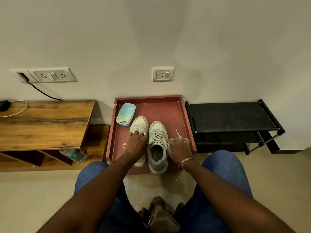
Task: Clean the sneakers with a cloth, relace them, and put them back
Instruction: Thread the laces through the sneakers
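Two pale grey sneakers stand side by side, toes to the wall, on a red tray [170, 108]. The right sneaker [157, 145] is laced up. My right hand [179, 147] pinches one lace end [178, 134] beside its collar, pulled out to the right. My left hand [135, 142] lies over the left sneaker [139, 124]; it seems to grip the other lace end, whose loop [124, 146] shows at its left. A light blue dish [126, 116] with a yellowish cloth [124, 118] sits at the tray's back left.
A black shoe rack [234, 120] stands right of the tray against the wall. A wooden low table [43, 123] is on the left, with a water bottle [74, 155] under it. My blue-jeaned knees flank the tray's front edge on the tiled floor.
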